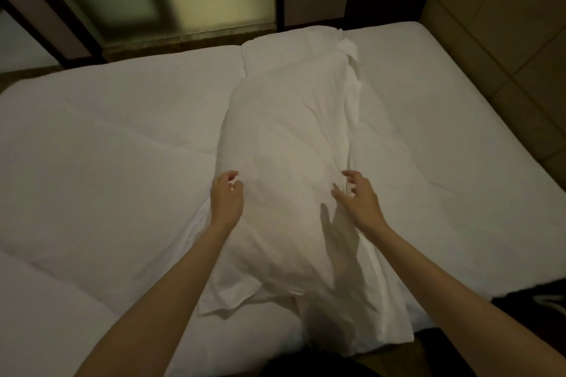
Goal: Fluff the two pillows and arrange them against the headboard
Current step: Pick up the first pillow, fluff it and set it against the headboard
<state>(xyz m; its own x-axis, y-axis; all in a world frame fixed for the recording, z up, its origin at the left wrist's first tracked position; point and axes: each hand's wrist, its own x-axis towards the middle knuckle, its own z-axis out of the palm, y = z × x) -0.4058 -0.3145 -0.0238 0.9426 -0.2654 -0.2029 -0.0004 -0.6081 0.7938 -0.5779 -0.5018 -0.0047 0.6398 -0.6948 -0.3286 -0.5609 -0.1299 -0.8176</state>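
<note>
Dim room, white bed [116, 138] w/ padded headboard [502, 24] off to my right. Pillow [291, 147] lies lengthwise mid-bed, a 2nd [275, 46] just beyond it. My left hand [227, 196] & right hand [358, 196] both open, fingers curled, gripping nothing. Looks soft, light, floppy; I'd grab the long side edges

Rumpled white pillow [288, 168] lengthwise on bed [107, 138]

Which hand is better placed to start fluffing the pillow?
Left, probably: the left hand sits at the pillow edge, fingers curled to grab. The right hand hovers open over its top.
</note>
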